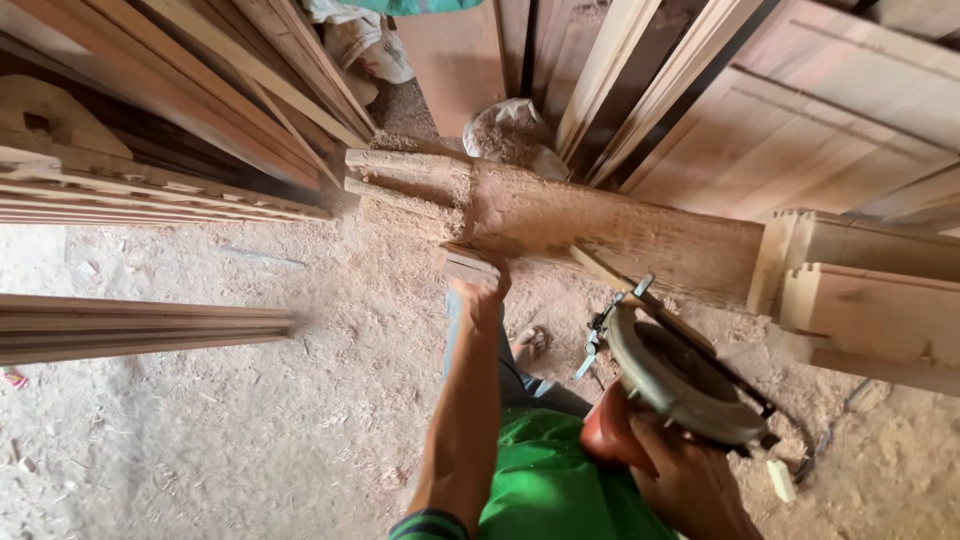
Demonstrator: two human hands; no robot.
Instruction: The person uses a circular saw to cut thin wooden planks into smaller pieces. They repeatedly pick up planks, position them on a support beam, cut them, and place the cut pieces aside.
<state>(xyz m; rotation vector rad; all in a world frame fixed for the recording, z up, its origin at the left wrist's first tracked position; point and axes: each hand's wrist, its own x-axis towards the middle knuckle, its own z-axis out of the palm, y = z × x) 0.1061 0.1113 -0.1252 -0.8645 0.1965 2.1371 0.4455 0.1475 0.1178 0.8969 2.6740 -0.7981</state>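
Circular saw (672,378) gripped low at near right, its round guard tilted up and pointing far-left toward a rough log. Fingers (668,452) of the right hand (690,487) curled tight around the rear handle, beside a red part of the body, likely so the weight stays under control while the blade hangs clear of the wood. Blade edge apart from the log, not cutting; no dust flying.

Left hand (478,290) stretched far forward, fingers wrapped over the end of a small wood block (468,264) resting against the near face of the log (600,225); exact finger spread hard to tell, since the hand shows from behind. Grip looks meant to steady the piece well away from the blade.

Beyond the hands: green shirt (545,480) at the bottom edge, one bare foot (528,345) on the sawdust floor (250,400) below the log. Log lying across the middle, bark-rough and dusted pale. Bundle of long planks (140,325) jutting in from the left. Stacked boards (870,310) at right, more planks leaning upright along the far wall, a pale sack (510,128) of shavings between them.
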